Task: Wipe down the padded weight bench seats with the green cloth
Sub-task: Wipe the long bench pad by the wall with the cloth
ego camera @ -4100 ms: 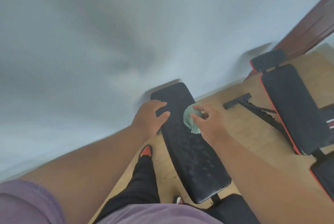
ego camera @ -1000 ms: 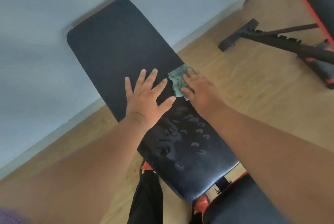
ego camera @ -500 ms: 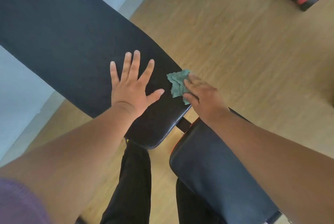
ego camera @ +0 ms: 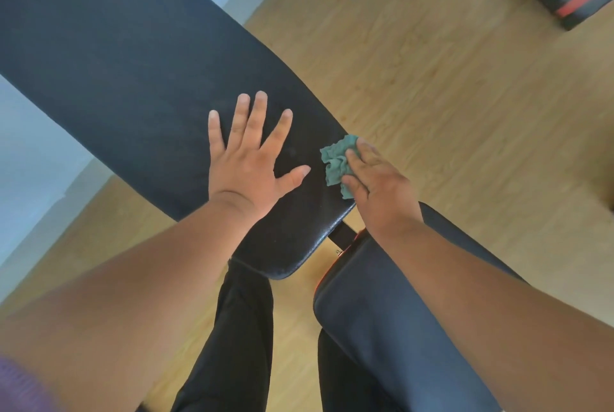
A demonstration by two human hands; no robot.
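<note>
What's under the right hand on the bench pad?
The green cloth, bunched on the pad's edge. The right hand presses it; the part beneath the fingers is hidden.

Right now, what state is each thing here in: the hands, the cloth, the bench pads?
left hand: flat, fingers spread, pressing on the long pad
right hand: fingers pressing the cloth against the pad
green cloth: crumpled, at the long pad's right edge
long pad: dark, no wet marks visible
seat pad: separate, untouched by cloth
</note>
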